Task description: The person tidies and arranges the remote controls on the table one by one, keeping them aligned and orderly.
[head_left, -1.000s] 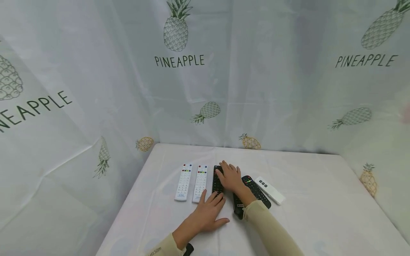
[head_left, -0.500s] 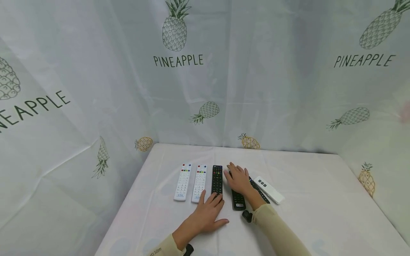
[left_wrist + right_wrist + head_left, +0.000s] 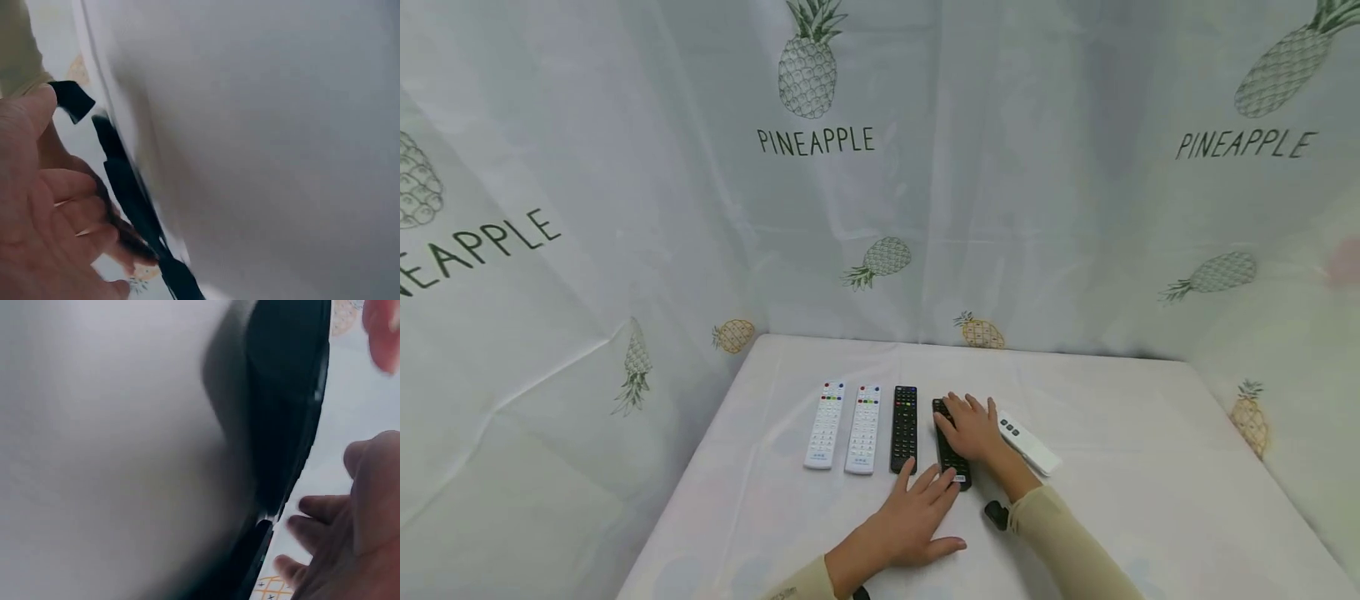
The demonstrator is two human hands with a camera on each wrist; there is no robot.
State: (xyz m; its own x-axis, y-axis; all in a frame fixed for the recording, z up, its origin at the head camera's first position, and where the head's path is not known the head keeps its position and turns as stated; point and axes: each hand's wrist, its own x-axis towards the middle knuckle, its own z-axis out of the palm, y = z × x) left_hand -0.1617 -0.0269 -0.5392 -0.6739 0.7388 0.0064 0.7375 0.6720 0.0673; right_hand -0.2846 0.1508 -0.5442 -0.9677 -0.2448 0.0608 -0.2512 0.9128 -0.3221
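In the head view my left hand (image 3: pixel 917 517) lies with its fingers spread, fingertips at the near end of a black remote control (image 3: pixel 955 462). My right hand (image 3: pixel 972 429) rests over the far part of that same remote, thumb along its left side, fingers loosely extended. Just left is a second black remote (image 3: pixel 905 429), lying straight. In the left wrist view, my left hand (image 3: pixel 50 219) is beside dark remotes (image 3: pixel 131 197) seen edge-on. My right hand (image 3: pixel 344 519) shows relaxed fingers near a dark remote (image 3: pixel 287 400) in the right wrist view.
Two white remotes (image 3: pixel 824 427) (image 3: pixel 862 431) lie side by side at the left of the row. A white remote (image 3: pixel 1032 446) lies slanted right of my right hand. Pineapple-printed cloth (image 3: pixel 1037 208) hangs behind the white table (image 3: pixel 1112 467).
My right hand has moved from the left black remote to the one on its right, which has become straighter. My left hand has shifted right. Another slanted black remote is now hidden from view.
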